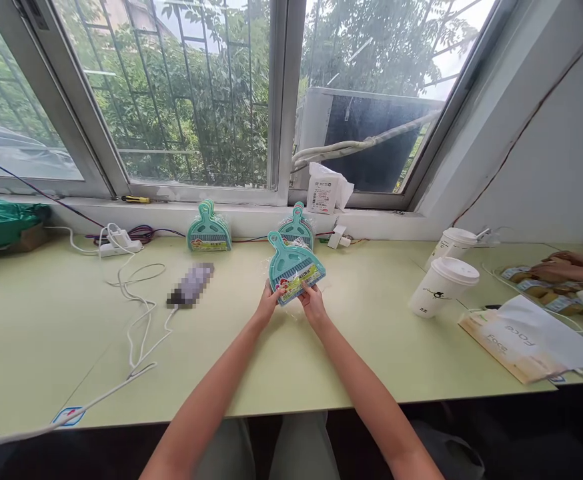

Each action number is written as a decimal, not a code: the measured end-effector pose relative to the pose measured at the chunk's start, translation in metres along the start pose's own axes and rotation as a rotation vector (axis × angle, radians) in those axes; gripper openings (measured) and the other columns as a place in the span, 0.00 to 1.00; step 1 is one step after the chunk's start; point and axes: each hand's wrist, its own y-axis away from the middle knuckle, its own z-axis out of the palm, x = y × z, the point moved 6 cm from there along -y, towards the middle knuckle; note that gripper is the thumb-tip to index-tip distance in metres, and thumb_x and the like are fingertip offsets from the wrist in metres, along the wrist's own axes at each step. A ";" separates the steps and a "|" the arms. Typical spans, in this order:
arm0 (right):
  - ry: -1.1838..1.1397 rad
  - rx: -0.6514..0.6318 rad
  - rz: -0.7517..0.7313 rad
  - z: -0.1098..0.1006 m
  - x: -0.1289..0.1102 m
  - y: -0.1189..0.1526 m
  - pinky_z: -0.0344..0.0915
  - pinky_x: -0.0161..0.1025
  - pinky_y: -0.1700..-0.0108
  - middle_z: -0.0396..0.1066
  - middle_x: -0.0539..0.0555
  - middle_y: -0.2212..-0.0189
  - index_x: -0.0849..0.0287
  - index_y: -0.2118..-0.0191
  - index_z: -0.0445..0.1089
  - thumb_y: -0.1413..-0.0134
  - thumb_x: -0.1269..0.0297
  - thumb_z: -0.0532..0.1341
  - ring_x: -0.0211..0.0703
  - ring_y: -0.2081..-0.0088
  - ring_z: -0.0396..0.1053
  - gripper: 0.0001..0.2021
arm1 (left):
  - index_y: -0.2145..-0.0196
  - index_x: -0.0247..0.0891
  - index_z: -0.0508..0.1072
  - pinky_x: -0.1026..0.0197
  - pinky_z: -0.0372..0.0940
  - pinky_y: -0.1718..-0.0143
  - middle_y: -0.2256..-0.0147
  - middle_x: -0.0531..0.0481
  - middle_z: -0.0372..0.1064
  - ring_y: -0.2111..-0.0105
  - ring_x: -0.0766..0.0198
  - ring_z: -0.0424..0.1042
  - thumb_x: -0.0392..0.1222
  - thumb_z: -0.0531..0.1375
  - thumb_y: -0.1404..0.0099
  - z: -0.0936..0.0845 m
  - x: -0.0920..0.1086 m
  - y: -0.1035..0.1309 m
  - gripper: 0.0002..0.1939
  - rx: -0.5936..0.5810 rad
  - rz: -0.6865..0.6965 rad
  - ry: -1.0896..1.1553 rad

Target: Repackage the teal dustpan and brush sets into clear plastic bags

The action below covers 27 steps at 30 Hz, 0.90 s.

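Note:
A teal dustpan set (295, 267) in clear plastic, with a yellow label, is held up over the table by both hands. My left hand (268, 303) grips its lower left corner, thumb on the front. On its lower edge, more to the right, my right hand (312, 301) is closed. Behind it, a stack of similar teal dustpans (299, 223) leans upright by the wall, partly hidden. Another such stack (209, 230) stands further left against the wall.
A phone (190, 285) on a white cable and a power strip (120, 245) lie to the left. White cups (444, 287) and a tissue pack (516, 337) are at the right. Another person's hand (564, 267) touches wrapped brown items (536, 287) at the far right.

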 end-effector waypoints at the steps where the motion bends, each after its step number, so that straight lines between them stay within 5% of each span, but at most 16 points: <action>1: -0.004 -0.008 0.011 0.002 0.000 0.000 0.72 0.42 0.53 0.76 0.51 0.60 0.55 0.59 0.69 0.60 0.62 0.69 0.45 0.58 0.75 0.19 | 0.49 0.41 0.62 0.55 0.67 0.56 0.52 0.46 0.69 0.54 0.55 0.70 0.46 0.67 0.49 -0.001 0.000 0.000 0.31 0.002 0.003 -0.011; 6: 0.041 -0.009 0.069 -0.003 -0.009 -0.007 0.73 0.42 0.56 0.77 0.52 0.65 0.57 0.63 0.70 0.56 0.60 0.67 0.44 0.62 0.76 0.13 | 0.50 0.42 0.61 0.58 0.70 0.62 0.52 0.46 0.69 0.57 0.59 0.71 0.44 0.65 0.47 -0.003 -0.003 0.000 0.28 -0.020 -0.023 -0.026; 11: 0.445 -0.137 0.231 -0.018 -0.041 -0.004 0.73 0.49 0.57 0.77 0.60 0.72 0.63 0.69 0.74 0.56 0.55 0.67 0.50 0.66 0.76 0.15 | 0.48 0.40 0.58 0.59 0.72 0.73 0.52 0.42 0.69 0.65 0.58 0.74 0.38 0.64 0.49 -0.015 0.000 -0.006 0.31 -0.055 -0.141 0.096; 14: 0.588 -0.264 -0.033 -0.008 -0.074 0.006 0.66 0.52 0.47 0.76 0.59 0.59 0.58 0.61 0.76 0.61 0.58 0.71 0.52 0.52 0.72 0.18 | 0.47 0.40 0.57 0.59 0.72 0.75 0.55 0.43 0.70 0.68 0.58 0.76 0.36 0.62 0.48 -0.033 0.009 -0.011 0.31 0.008 -0.156 0.132; 17: 0.701 -0.337 -0.358 0.009 -0.090 0.017 0.49 0.55 0.36 0.63 0.50 0.41 0.47 0.53 0.73 0.71 0.63 0.75 0.53 0.35 0.50 0.30 | 0.48 0.38 0.60 0.62 0.71 0.77 0.59 0.43 0.72 0.71 0.59 0.76 0.36 0.59 0.47 -0.046 0.014 -0.013 0.28 0.036 -0.181 0.127; 19: 0.805 -0.315 -0.461 0.013 -0.086 0.017 0.41 0.56 0.34 0.60 0.46 0.39 0.44 0.56 0.74 0.74 0.64 0.76 0.53 0.33 0.43 0.30 | 0.49 0.36 0.62 0.64 0.69 0.79 0.59 0.42 0.73 0.72 0.60 0.76 0.37 0.59 0.45 -0.049 0.015 -0.012 0.25 0.021 -0.190 0.106; 23: 0.851 -0.238 -0.520 0.004 -0.073 0.005 0.50 0.53 0.38 0.74 0.49 0.54 0.45 0.68 0.77 0.55 0.63 0.68 0.51 0.43 0.62 0.05 | 0.49 0.34 0.64 0.64 0.67 0.81 0.59 0.39 0.74 0.73 0.59 0.76 0.37 0.60 0.44 -0.043 0.009 -0.009 0.24 -0.073 -0.211 0.061; 27: 0.852 -0.178 -0.521 -0.012 -0.067 -0.004 0.55 0.50 0.41 0.76 0.51 0.63 0.48 0.73 0.77 0.53 0.63 0.67 0.49 0.52 0.68 0.02 | 0.47 0.33 0.63 0.63 0.65 0.82 0.61 0.39 0.74 0.75 0.59 0.75 0.38 0.61 0.43 -0.035 0.001 -0.007 0.26 -0.186 -0.259 0.000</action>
